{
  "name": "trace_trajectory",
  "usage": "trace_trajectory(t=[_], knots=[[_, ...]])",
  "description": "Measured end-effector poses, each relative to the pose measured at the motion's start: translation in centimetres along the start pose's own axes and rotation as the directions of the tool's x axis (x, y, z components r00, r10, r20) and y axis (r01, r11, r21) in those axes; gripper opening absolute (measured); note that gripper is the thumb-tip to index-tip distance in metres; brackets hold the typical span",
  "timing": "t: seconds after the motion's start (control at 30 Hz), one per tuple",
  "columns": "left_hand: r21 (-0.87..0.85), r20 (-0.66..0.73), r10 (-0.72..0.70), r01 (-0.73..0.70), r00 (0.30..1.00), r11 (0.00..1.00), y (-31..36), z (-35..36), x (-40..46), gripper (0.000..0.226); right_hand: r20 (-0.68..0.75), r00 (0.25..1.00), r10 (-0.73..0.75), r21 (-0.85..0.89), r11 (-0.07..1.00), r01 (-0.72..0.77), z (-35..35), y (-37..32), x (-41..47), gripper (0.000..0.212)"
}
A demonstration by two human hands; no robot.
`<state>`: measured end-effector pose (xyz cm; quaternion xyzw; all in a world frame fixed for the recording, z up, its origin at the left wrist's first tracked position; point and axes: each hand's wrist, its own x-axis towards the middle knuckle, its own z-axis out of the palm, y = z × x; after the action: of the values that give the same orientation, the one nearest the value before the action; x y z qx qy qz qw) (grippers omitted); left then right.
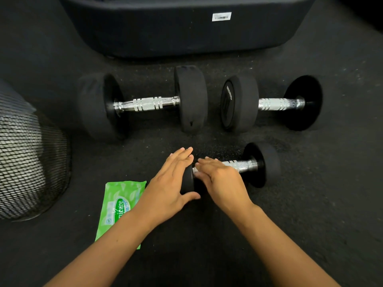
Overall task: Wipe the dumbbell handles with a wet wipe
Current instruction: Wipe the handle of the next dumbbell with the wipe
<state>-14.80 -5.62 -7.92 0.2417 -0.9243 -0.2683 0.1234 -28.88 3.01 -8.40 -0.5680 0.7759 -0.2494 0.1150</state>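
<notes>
1. Dark rubber floor point(310, 214) lies bare at near right.
2. Left hand point(170, 183) cups the small dumbbell point(244, 164) at its left plate; right hand point(219, 179) lies flat on the handle.
3. Green wipes pack point(116, 204) sits just left.
4. Two larger dumbbells point(143, 103) point(271, 103) lie farther, close before a dark bench base point(186, 27).

Floor: I see dark speckled rubber matting point(310, 204).
Far: a black padded bench base point(165, 34), white barcode sticker point(221, 16).
Left: black mesh basket point(27, 162).

Gym floor: speckled black rubber matting point(310, 204), dumbbells point(143, 103), padded bench base point(186, 32).
</notes>
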Motion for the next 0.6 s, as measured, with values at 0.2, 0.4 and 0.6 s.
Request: trace_trajectory(t=[0.2,0.4,0.6], knots=[[-0.008,-0.020,0.022,-0.022,1.000,1.000,-0.3,0.2,-0.1,0.089,0.031,0.998,-0.063,0.028,0.998,0.062,-0.6,1.1,-0.9,0.025],[-0.026,-0.038,0.016,-0.017,0.999,1.000,-0.5,0.3,0.1,0.089,0.022,0.998,-0.061,-0.006,0.998,0.061,-0.1,-0.4,0.3,0.025],[-0.001,-0.031,0.020,-0.020,0.999,1.000,-0.1,0.5,-0.3,0.090,0.128,0.992,0.025,-0.084,0.996,-0.014,-1.4,0.0,2.1,0.015]])
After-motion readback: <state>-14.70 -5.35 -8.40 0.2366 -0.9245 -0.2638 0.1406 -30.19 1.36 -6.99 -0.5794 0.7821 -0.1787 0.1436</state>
